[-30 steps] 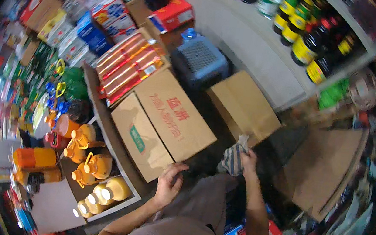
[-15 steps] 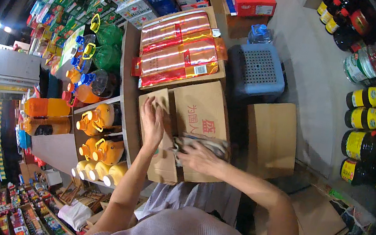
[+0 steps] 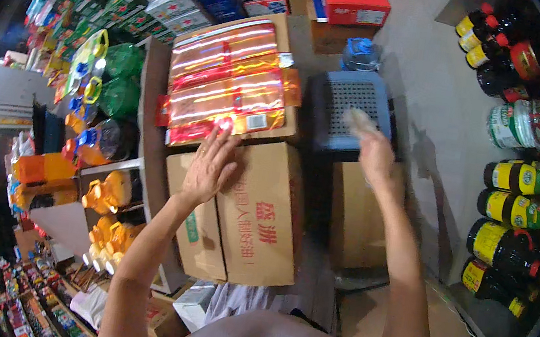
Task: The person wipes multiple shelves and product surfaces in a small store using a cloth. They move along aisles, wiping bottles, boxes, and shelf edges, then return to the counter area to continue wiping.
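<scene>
My left hand (image 3: 211, 168) is open, its fingers stretched over a closed brown cardboard box (image 3: 258, 234) with red printing. The fingertips reach the near edge of flat, shiny red-and-gold packages (image 3: 226, 82) that lie on another carton beyond it. My right hand (image 3: 377, 158) is out to the right, above a blue-grey plastic stool (image 3: 338, 133) with a perforated top. A pale, crumpled cloth (image 3: 359, 121) appears at its fingertips, blurred by motion. The box's top flaps lie down, meeting along a seam.
Beside the box at left, a shelf (image 3: 154, 94) holds green bottles (image 3: 125, 60) and orange-capped jugs (image 3: 108, 192). Dark sauce bottles (image 3: 503, 244) line the right shelf. A lower carton (image 3: 362, 213) sits right of the box; a blue-capped water bottle (image 3: 361, 55) stands behind the stool.
My right hand has lifted off the box and swung right, over the stool, and the cloth has left the box top. My left hand has shifted toward the shiny packages. The view has moved.
</scene>
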The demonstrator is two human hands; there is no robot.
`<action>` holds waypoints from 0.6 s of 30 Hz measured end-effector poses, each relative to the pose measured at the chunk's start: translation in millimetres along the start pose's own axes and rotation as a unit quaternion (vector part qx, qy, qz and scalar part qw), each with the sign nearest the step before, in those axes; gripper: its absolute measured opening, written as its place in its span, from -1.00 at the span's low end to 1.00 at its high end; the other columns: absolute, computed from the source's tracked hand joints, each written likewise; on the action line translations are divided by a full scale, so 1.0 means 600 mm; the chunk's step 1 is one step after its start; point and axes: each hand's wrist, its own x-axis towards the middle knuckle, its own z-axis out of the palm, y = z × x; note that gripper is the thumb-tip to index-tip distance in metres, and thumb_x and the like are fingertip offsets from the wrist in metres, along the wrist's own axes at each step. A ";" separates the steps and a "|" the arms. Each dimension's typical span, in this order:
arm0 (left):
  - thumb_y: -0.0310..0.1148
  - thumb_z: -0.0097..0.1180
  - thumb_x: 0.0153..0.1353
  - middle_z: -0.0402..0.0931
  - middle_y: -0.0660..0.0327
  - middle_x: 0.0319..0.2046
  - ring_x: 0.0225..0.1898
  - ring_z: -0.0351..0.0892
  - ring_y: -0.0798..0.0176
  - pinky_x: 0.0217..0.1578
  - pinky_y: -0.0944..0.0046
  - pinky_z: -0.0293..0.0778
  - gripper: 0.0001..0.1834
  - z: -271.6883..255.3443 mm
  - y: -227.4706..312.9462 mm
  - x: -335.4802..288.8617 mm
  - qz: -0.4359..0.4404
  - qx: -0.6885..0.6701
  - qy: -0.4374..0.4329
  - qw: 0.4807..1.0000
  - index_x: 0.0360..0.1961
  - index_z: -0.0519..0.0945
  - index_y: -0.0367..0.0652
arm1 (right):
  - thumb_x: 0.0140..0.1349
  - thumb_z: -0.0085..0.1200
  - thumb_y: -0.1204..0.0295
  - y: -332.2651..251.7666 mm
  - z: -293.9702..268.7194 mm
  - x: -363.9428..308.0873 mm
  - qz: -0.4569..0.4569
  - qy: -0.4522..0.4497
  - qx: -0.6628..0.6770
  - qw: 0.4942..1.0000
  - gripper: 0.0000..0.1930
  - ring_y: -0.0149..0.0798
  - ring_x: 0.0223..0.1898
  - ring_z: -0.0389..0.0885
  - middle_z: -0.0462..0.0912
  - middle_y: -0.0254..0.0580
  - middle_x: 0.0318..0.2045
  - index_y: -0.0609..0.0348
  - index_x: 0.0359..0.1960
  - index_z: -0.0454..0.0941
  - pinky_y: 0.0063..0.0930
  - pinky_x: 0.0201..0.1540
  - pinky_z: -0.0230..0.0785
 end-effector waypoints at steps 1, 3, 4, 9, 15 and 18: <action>-0.18 -0.10 0.30 -0.01 0.21 0.37 0.39 -0.09 -0.07 0.31 -0.08 -0.05 -0.48 0.005 0.000 0.014 0.064 0.036 -0.028 0.997 0.28 0.24 0.06 | 0.22 -0.03 0.40 0.039 -0.031 0.015 0.071 0.004 0.007 0.997 -0.75 0.12 -0.20 0.53 0.58 0.07 -0.27 0.25 -0.14 0.54 -0.13 -0.19 0.38; -0.08 -0.13 0.30 0.02 0.25 0.36 0.40 -0.12 0.00 0.33 -0.10 -0.14 -0.47 0.026 0.005 0.051 0.120 0.116 -0.084 0.982 0.30 0.23 0.17 | 0.22 0.00 0.39 0.090 -0.050 0.046 0.114 0.046 -0.051 0.991 -0.72 0.13 -0.19 0.54 0.58 0.11 -0.23 0.26 -0.08 0.53 -0.14 -0.16 0.38; -0.06 -0.11 0.27 0.03 0.24 0.36 0.41 -0.13 0.00 0.33 -0.12 -0.15 -0.45 0.036 0.004 0.069 0.133 0.110 -0.089 0.981 0.30 0.23 0.17 | 0.21 0.01 0.42 0.106 -0.046 0.056 0.075 0.069 -0.058 0.993 -0.73 0.14 -0.20 0.53 0.57 0.11 -0.24 0.26 -0.09 0.53 -0.13 -0.14 0.37; -0.06 0.03 0.07 0.09 0.23 0.34 0.40 -0.09 0.00 0.31 -0.20 -0.19 -0.34 0.054 -0.008 0.093 0.134 0.076 -0.114 0.981 0.26 0.30 0.13 | 0.14 0.02 0.49 0.127 0.107 0.086 -0.158 0.002 -0.003 0.987 -0.71 -0.05 0.06 0.41 0.55 -0.13 -0.07 0.01 -0.08 0.57 -0.19 0.04 0.28; 0.00 0.06 0.01 0.18 0.23 0.30 0.37 0.00 -0.02 0.30 -0.21 -0.15 -0.34 0.057 -0.015 0.092 0.111 0.068 -0.147 0.981 0.19 0.38 0.11 | 0.17 -0.03 0.31 0.159 0.288 0.163 -0.284 -0.125 -0.246 0.918 -0.68 -0.06 0.20 0.24 0.37 -0.27 0.17 -0.08 -0.02 0.56 0.00 0.17 0.04; 0.01 0.06 0.00 0.26 0.23 0.26 0.35 0.06 -0.02 0.28 -0.20 -0.12 -0.38 0.059 -0.019 0.096 0.123 0.068 -0.130 0.981 0.13 0.44 0.08 | 0.20 -0.06 0.30 0.147 0.328 0.292 -0.187 0.031 -0.275 0.943 -0.64 -0.02 0.17 0.25 0.35 -0.26 0.18 -0.07 0.05 0.50 0.00 0.13 0.09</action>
